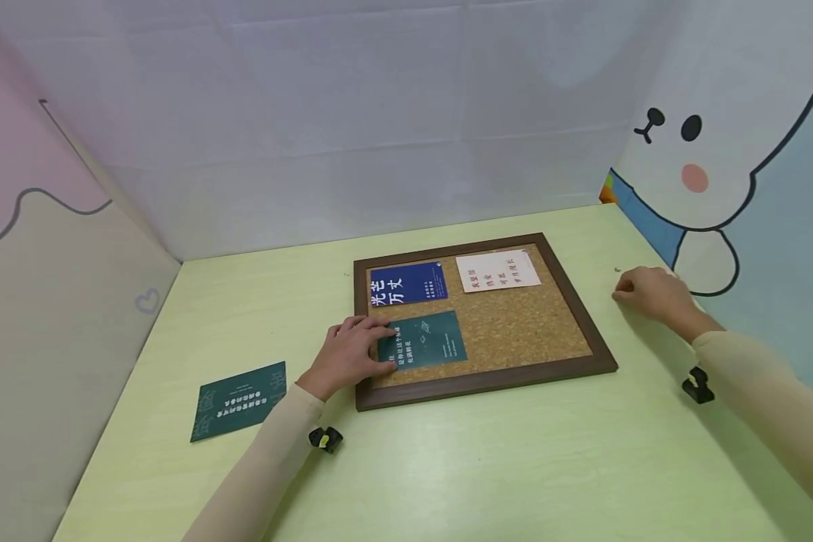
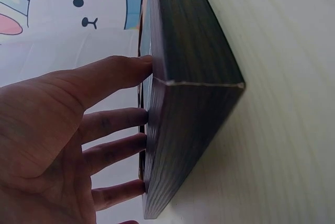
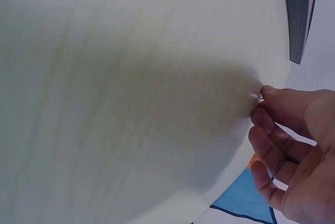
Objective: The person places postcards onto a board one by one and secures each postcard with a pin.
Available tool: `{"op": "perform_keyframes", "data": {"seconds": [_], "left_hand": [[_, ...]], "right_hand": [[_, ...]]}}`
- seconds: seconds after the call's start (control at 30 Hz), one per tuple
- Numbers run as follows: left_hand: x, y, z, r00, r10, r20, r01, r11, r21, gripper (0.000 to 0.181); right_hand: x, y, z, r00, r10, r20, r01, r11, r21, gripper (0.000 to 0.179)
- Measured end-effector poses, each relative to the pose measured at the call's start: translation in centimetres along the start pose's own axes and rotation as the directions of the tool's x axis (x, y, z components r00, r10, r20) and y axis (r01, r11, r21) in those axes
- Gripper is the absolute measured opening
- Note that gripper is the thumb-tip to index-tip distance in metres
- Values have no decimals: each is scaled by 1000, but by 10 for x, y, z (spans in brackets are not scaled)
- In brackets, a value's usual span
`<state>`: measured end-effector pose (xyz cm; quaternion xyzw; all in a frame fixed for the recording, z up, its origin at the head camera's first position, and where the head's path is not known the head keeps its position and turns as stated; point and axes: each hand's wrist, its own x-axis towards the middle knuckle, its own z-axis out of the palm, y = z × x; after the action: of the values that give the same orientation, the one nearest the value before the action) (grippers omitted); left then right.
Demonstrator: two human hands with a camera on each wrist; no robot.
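My left hand (image 1: 352, 350) rests on the left edge of a dark green card (image 1: 433, 340), its fingers extended over the brown frame (image 2: 183, 145). The card lies on the lower left of a framed corkboard (image 1: 522, 324). Above it on the cork are a blue card (image 1: 416, 284) and a white card (image 1: 491, 272), each with a small pin at its upper right corner. To the right of the board, my right hand (image 1: 657, 297) is low over the table, its thumb and forefinger pinching a tiny pale pushpin (image 3: 255, 96), mostly hidden by the fingertips.
A second green card (image 1: 240, 401) lies on the pale table (image 1: 515, 459) to the left of the board. One small pin (image 1: 617, 269) sits on the table just beyond my right hand. White cloth (image 1: 352, 135) and cartoon-printed panels (image 1: 752, 173) enclose the table.
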<state>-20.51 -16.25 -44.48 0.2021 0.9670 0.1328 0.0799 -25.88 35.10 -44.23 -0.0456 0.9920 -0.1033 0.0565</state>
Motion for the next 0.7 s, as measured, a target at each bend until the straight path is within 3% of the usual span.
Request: {"op": "perform_keyframes", "data": {"seconds": [0.43,0.7], "left_hand": [[0,0,0,1000,-2,0,2,1000,-2,61],[0,0,-1,1000,-1,1,1,1000,4,61]], "right_hand": [[0,0,4,999,-34,-40,32,998,-48,16],[-1,-2,-1,1000,-26,-10,26,999,-34,16]]}}
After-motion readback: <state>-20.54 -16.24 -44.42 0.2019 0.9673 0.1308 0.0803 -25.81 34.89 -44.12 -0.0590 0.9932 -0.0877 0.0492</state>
